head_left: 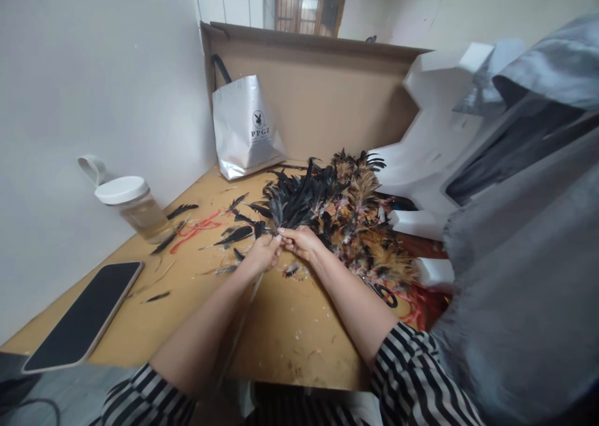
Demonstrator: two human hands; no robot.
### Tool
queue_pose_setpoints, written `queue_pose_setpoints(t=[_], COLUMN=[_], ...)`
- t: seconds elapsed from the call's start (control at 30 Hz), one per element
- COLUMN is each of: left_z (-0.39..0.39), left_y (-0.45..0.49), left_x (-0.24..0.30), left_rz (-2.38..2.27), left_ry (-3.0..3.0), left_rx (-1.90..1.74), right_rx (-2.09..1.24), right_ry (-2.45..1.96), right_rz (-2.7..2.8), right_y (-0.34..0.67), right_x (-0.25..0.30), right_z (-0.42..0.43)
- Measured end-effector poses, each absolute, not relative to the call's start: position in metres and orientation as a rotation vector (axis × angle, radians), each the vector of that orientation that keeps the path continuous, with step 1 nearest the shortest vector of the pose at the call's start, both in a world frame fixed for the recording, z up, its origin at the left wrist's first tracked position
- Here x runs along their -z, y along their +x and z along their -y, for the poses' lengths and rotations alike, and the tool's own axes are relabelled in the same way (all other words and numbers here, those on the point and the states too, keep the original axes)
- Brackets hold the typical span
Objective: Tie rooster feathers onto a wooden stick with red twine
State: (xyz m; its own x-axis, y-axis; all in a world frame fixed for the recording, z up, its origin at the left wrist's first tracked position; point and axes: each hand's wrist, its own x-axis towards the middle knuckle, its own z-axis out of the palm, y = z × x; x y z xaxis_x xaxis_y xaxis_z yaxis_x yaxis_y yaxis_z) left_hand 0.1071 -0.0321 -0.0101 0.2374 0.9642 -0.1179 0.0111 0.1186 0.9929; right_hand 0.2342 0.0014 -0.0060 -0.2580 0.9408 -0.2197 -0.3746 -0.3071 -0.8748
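Observation:
My left hand and my right hand meet over the middle of the table, fingertips pinched together. Both are closed at the base of a bunch of black feathers, which fans out away from me; the quill ends are hidden by my fingers. From beneath my left hand a thin pale strand runs down toward the table's front edge. Just right of my right hand lies a heap of brown and black feather bunches, some with pinkish-red bits at their bases. Loose black feathers are scattered left of my hands.
A silver bag stands at the back against a cardboard panel. On the left are a lidded jar, red strips and a phone. White foam and grey cloth border the right side.

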Motion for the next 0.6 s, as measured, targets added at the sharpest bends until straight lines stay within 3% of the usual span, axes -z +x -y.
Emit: queue_pose_setpoints(t=[0.37, 0.6], left_z=[0.038, 0.042], left_y=[0.114, 0.113], left_x=[-0.006, -0.012], left_rz=[-1.048, -0.996], left_ry=[0.982, 0.913], left_rx=[-0.907, -0.918], right_rx=[-1.819, -1.396], right_ry=[-1.032, -1.247], right_rz=[0.867, 1.233], right_y=[0.237, 0.273], right_x=[0.009, -0.037], right_z=[-0.004, 0.036])
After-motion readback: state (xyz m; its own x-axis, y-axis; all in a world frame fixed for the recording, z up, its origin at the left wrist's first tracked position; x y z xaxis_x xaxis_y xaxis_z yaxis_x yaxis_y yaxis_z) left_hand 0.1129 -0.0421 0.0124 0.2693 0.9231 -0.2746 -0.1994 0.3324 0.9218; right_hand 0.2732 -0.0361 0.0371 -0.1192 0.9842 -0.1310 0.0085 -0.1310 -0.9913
